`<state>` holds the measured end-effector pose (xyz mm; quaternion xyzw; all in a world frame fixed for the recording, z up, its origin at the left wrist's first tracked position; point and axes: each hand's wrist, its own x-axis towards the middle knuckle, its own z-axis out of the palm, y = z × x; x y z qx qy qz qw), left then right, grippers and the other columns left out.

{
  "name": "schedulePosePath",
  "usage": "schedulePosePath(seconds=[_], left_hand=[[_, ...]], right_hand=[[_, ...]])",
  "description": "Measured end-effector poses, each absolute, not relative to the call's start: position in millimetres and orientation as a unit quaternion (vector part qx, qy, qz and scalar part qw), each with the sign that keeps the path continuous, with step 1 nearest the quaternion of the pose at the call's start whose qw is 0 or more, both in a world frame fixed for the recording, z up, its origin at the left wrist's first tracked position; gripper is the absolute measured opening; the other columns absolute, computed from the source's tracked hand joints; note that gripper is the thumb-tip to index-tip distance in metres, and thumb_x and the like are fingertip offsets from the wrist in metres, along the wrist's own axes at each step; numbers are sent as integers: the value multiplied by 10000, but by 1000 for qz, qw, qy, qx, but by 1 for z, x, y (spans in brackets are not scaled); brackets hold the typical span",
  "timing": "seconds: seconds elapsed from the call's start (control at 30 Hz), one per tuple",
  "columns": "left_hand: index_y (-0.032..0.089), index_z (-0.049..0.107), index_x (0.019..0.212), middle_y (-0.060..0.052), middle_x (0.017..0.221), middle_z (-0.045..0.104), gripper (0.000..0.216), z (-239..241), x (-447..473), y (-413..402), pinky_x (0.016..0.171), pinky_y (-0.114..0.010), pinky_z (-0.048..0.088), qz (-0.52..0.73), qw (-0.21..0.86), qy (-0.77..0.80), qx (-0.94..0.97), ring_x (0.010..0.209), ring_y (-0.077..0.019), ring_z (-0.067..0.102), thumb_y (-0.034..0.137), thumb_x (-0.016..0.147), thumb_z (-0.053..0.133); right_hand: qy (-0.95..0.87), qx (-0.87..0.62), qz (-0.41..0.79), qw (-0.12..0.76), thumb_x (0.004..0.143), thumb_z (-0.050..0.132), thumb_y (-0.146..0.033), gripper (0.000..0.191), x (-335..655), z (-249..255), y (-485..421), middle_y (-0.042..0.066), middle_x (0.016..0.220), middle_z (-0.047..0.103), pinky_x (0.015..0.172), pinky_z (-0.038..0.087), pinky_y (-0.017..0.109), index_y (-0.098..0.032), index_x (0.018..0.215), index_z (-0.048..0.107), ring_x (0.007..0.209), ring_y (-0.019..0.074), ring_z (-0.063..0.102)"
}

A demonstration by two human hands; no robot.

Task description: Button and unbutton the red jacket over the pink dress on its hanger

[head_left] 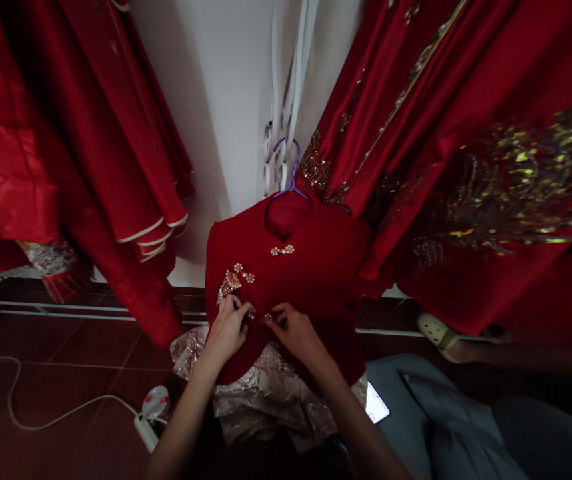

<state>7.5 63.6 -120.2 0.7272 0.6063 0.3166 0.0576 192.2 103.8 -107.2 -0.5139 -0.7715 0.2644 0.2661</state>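
A red vest (311, 280) on a purple hanger (294, 171) lies spread in front of me. Its neck is fastened by a beaded flower clasp (283, 251); a second clasp and a fan-shaped brooch (230, 283) sit on the left chest. Lower on the front, my left hand (229, 325) pinches one half of a beaded clasp (251, 315). Opposite, my right hand (296, 330) pinches the other half of that clasp (267, 319). A small gap separates the two halves.
Red garments (131, 133) hang at left, and red gowns with gold sequins (526, 180) at right. Silvery brocade cloth (266, 400) lies under the vest. A power strip (146, 432) with its cord rests on the floor. Beside a grey cushion (416, 400) lies a lit phone (377, 403). Another person's foot wears a clog (437, 337).
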Motion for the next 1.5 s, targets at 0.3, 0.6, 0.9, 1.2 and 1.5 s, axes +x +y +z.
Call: schedulePosePath(seconds=[0.3, 0.6, 0.9, 1.2, 1.5], left_hand=[[227, 620, 875, -41, 928, 452, 108, -114, 5, 69, 823, -309, 448, 335, 43, 589, 734, 939, -186, 478, 207, 837, 522], [187, 631, 865, -1, 760, 649, 107, -97, 25, 52, 695, -236, 480, 541, 186, 601, 558, 683, -120, 605, 225, 777, 583], [127, 675, 850, -63, 793, 719, 192, -99, 34, 54, 728, -251, 546, 622, 364, 537, 438, 718, -142, 675, 215, 680, 672], [131, 716, 848, -81, 842, 736, 196, -106, 29, 56, 763, -278, 559, 612, 386, 543, 425, 746, -163, 697, 210, 672, 682], [151, 689, 884, -68, 872, 708, 182, -112, 22, 61, 735, -274, 553, 572, 325, 546, 519, 760, -145, 665, 172, 717, 620]], right_hand=[[-758, -483, 289, 329, 721, 668, -300, 166, 182, -108, 103, 10, 725, 632, 606, 474, 264, -194, 745, 542, 621, 138, 588], [-648, -419, 481, 416, 657, 714, -447, 320, 168, -76, 99, 12, 698, 626, 499, 557, 261, -194, 772, 556, 658, 162, 629], [-690, -433, 384, 435, 737, 659, -433, 259, 168, -75, 94, 29, 734, 659, 595, 543, 261, -191, 779, 576, 672, 156, 645], [-693, -443, 382, 422, 764, 609, -312, 118, 169, -74, 93, 26, 765, 679, 597, 530, 241, -198, 793, 593, 705, 152, 658], [-718, -436, 368, 400, 751, 613, -308, 162, 172, -88, 100, 31, 807, 637, 585, 530, 251, -188, 844, 555, 678, 137, 620]])
